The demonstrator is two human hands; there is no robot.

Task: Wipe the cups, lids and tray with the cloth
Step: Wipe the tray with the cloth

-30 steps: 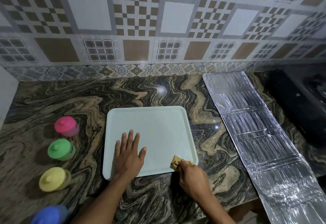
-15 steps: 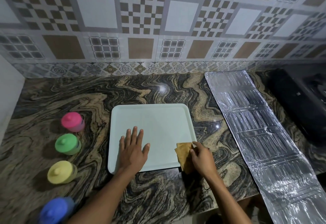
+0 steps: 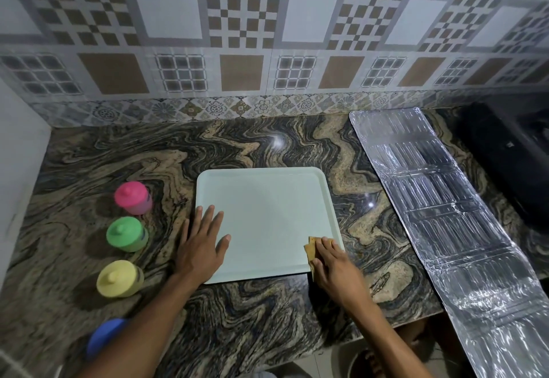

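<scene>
The pale tray [image 3: 267, 214] lies mid-desk [image 3: 118, 154]. Its near right corner is being wiped with the tan cloth [image 3: 310, 251], pressed under the almost straight fingers of the right grip [image 3: 335, 264]. The left grip [image 3: 202, 247] is spread flat on the tray's near left part, with nothing held. The lidded cups [image 3: 126, 233] lined up at left probably remain to be wiped. The path is not blocked by the foil sheet [image 3: 445, 229] at right.

One wide-angle head view, forward and down, close over tray [image 3: 267, 214] and countertop [image 3: 267, 312].
</scene>
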